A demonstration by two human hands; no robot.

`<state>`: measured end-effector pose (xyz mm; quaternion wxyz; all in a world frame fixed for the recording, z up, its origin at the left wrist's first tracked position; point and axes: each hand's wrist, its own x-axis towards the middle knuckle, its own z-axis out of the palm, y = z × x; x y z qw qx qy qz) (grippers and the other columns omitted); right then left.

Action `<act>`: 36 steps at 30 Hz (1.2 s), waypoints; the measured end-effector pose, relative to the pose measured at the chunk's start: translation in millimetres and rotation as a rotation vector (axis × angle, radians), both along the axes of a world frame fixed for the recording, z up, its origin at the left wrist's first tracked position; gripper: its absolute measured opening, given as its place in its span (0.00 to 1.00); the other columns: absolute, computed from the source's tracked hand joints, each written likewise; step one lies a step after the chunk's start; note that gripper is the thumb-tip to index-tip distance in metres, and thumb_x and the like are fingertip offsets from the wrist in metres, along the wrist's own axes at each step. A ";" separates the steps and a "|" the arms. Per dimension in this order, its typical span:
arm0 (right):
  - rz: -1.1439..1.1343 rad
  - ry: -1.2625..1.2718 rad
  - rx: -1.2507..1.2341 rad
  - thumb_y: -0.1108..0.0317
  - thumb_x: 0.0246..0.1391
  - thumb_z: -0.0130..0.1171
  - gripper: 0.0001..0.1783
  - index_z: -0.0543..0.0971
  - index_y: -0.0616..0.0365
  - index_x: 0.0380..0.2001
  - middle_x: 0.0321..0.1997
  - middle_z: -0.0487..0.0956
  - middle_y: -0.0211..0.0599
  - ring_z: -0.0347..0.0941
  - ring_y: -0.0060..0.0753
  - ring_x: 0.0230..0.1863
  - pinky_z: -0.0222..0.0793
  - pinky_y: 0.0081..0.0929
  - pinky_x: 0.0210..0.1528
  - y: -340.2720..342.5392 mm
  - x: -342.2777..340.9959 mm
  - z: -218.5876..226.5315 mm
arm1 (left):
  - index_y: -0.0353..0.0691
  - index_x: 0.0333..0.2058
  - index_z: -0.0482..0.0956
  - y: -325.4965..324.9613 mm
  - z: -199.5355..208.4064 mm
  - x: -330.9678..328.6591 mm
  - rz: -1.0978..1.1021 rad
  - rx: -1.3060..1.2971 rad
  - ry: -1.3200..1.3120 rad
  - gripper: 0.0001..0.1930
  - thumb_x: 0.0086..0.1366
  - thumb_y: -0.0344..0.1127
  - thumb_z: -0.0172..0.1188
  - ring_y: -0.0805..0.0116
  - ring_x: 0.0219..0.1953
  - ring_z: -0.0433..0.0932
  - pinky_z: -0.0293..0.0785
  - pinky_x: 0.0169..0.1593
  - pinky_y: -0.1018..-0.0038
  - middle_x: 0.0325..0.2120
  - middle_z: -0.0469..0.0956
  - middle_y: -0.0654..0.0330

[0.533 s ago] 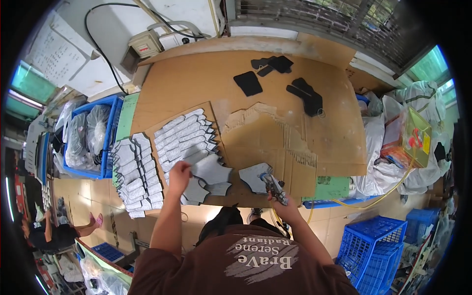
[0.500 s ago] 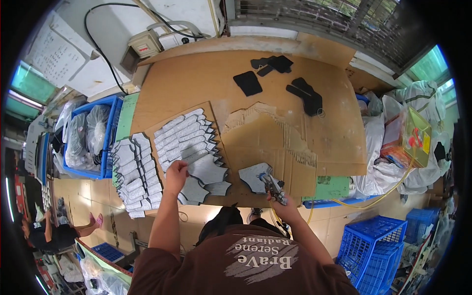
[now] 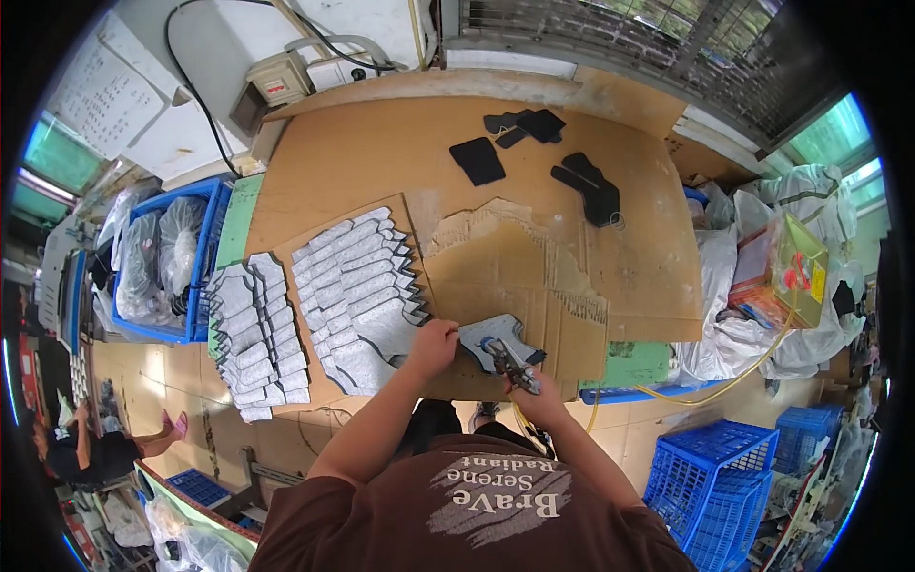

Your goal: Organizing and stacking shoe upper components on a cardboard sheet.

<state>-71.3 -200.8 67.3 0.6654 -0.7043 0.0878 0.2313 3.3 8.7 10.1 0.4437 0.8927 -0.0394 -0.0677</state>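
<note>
My right hand is wrapped round a metal spray gun with a blue front end. The gun is over a grey, dark-edged fabric piece on the cardboard near the front edge of the table. Closed fingers of my left hand pinch that piece at its left corner; the fingertips are partly hidden. To the left, overlapping rows of similar grey pieces lie on a cardboard sheet, and a further stack lies beside them.
Black pads lie at the back of the cardboard-covered table. A blue crate with bagged goods stands left. At right are plastic bags, a clear yellowish container, a yellow hose and blue crates.
My left hand has moved right from the rows of grey pieces to the single piece by the spray gun. The gun has shifted slightly left.
</note>
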 end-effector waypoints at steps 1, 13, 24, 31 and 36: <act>0.009 0.008 -0.012 0.75 0.45 0.49 0.09 0.71 0.62 0.33 0.29 0.73 0.30 0.65 0.19 0.31 0.62 0.18 0.36 -0.5 -0.3 -2.8 | 0.35 0.31 0.77 -3.4 0.2 0.7 0.014 -0.040 0.100 0.08 0.51 0.30 0.54 0.50 0.33 0.73 0.69 0.38 0.64 0.28 0.75 0.48; -0.061 0.069 0.012 0.75 0.45 0.47 0.08 0.70 0.61 0.32 0.28 0.71 0.28 0.65 0.19 0.31 0.62 0.18 0.36 -10.6 -1.6 -15.4 | 0.34 0.27 0.77 -11.8 1.1 0.2 0.100 -0.100 0.101 0.07 0.48 0.31 0.57 0.51 0.29 0.75 0.70 0.34 0.66 0.24 0.76 0.48; -0.144 -0.025 -0.097 0.74 0.46 0.47 0.06 0.71 0.59 0.30 0.29 0.72 0.28 0.66 0.20 0.33 0.63 0.21 0.38 -21.6 -3.5 -10.2 | 0.33 0.29 0.76 -4.0 4.9 -3.4 0.126 -0.097 -0.045 0.07 0.52 0.29 0.56 0.68 0.20 0.75 0.70 0.26 0.74 0.19 0.76 0.55; -0.027 -0.078 -0.078 0.75 0.43 0.47 0.08 0.72 0.57 0.30 0.29 0.72 0.31 0.66 0.22 0.32 0.62 0.21 0.37 -19.6 -11.2 -14.2 | 0.31 0.32 0.75 85.8 20.7 -13.8 0.474 -0.276 0.223 0.07 0.54 0.26 0.54 0.72 0.21 0.74 0.71 0.25 0.77 0.21 0.76 0.56; 0.022 -0.074 -0.031 0.75 0.42 0.47 0.09 0.72 0.57 0.30 0.27 0.71 0.32 0.65 0.23 0.30 0.62 0.22 0.35 -10.5 -9.4 -13.7 | 0.32 0.28 0.75 115.3 20.6 -16.0 0.308 0.332 -0.284 0.06 0.53 0.28 0.53 0.50 0.30 0.73 0.70 0.35 0.65 0.25 0.75 0.49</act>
